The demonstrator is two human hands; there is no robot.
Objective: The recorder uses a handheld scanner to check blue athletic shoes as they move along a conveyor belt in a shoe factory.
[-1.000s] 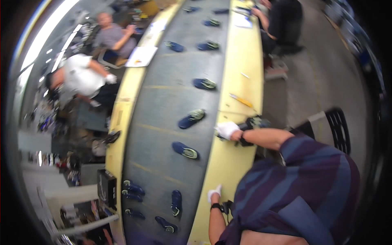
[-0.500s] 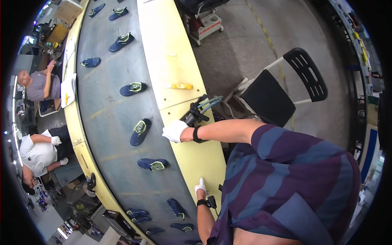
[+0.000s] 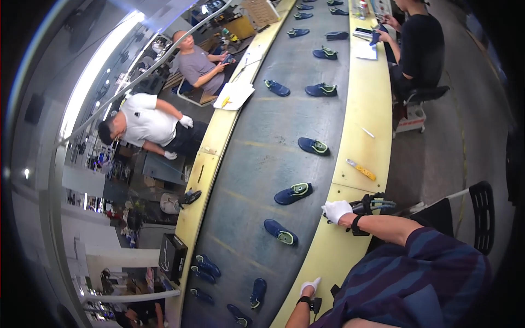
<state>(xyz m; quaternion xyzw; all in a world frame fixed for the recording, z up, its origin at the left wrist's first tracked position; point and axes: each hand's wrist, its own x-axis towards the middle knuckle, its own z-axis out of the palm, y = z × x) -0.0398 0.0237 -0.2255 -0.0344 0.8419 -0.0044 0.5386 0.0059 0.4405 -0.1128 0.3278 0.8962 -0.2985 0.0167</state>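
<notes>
My right hand [image 3: 337, 211], in a white glove, rests at the inner edge of the yellow side table [image 3: 322, 257]. Its fingers curl down; whatever they may grip is hidden. Just beside it on the table is a black device [image 3: 374, 203] with blue-grey finger-like parts. My left hand [image 3: 310, 287], gloved too, lies on the same table closer to my body, one digit stretched out. Nearest to my hands on the grey belt are a navy shoe with a light green lining [image 3: 293, 193] and another like it [image 3: 280, 232]. Neither hand touches a shoe.
Several more navy shoes lie along the grey belt [image 3: 240, 191]. A yellow cutter knife [image 3: 361, 169] and a thin white stick [image 3: 368, 132] lie on my table. Across the belt are two people, a black box [image 3: 172, 257] and papers [image 3: 234, 96]. A person in black sits farther up my side; a chair [image 3: 481, 218] stands behind me.
My view has swung left and farther up the belt, bringing the seated person in black into sight. Both my hands stay at about the same places on the table.
</notes>
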